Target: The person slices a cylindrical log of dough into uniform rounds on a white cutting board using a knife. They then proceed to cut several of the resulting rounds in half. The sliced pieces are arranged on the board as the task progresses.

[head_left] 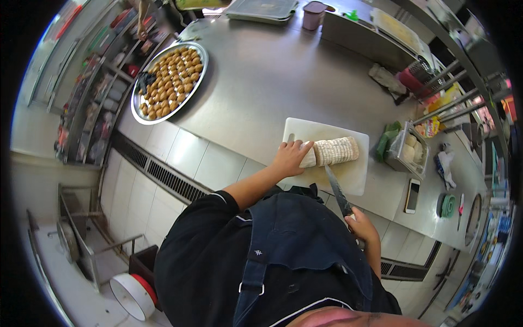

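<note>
On a white cutting board [327,182] near the steel table's front edge lies a pale, log-shaped loaf [338,150], its right part scored or cut into several slices. My left hand [291,157] rests on the loaf's left end, fingers spread over its smooth white part and holding it. In my right hand [363,226] is a long knife [336,190], gripped by its light handle. Its tip points up and left, at the loaf's near edge beside the gap between the left part and the slices; whether it touches the loaf, I cannot tell.
A round metal tray [202,73] of small brown balls stands at the table's left edge. Right of the board are a metal container [399,162] of pale dough-like pieces, a phone [412,196] and a green coiled item [448,205]. A lidded tray [261,10] and another person's arm [141,20] are farther off.
</note>
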### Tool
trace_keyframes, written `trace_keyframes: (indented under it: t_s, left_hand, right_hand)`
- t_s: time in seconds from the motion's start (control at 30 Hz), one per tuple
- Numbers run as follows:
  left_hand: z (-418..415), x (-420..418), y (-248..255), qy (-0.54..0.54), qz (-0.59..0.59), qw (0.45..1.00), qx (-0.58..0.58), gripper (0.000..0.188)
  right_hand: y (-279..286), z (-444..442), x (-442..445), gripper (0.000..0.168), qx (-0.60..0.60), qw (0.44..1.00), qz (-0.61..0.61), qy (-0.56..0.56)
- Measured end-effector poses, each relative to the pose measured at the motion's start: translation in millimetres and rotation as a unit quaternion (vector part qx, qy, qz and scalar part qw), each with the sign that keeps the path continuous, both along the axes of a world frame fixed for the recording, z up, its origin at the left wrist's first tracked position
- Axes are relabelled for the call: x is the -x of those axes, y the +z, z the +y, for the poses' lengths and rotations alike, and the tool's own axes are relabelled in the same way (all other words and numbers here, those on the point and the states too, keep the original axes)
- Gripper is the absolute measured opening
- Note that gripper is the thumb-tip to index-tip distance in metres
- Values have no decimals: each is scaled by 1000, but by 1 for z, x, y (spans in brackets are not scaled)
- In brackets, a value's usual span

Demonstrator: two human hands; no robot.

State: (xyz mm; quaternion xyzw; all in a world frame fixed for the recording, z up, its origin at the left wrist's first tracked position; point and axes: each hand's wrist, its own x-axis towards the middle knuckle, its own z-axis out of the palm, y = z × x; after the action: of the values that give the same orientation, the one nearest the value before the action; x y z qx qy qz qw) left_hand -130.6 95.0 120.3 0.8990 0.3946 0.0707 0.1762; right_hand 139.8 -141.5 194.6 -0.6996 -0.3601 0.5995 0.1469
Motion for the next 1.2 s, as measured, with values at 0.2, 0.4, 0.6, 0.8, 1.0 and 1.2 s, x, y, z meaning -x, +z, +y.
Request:
trace_keyframes:
  t_s: [0.2,0.4,0.6,0.8,1.0,1.2]
  left_hand:
    - [24,10,9,89,4,996,15,96]
    - [51,-6,-6,156,12,988,7,93]
    - [40,-23,-14,49,-79,991,-99,90]
    - [23,-57,1,-76,-76,994,36,97]
    - [11,-63,-13,-58,-53,992,100,103]
    - [12,-71,-17,-35,-61,994,83,104]
  right_hand:
    - [-12,-5,-1,21,-127,983,-111,73]
    - [4,5,4,21,-94,992,-81,30]
    - [7,8,2,20,-68,996,-53,-20]
    - [-4,5,0,22,-127,987,-93,15]
    - [0,-1,-1,26,-60,992,-104,-42]
    - [1,-12,-7,24,-51,990,-60,-118]
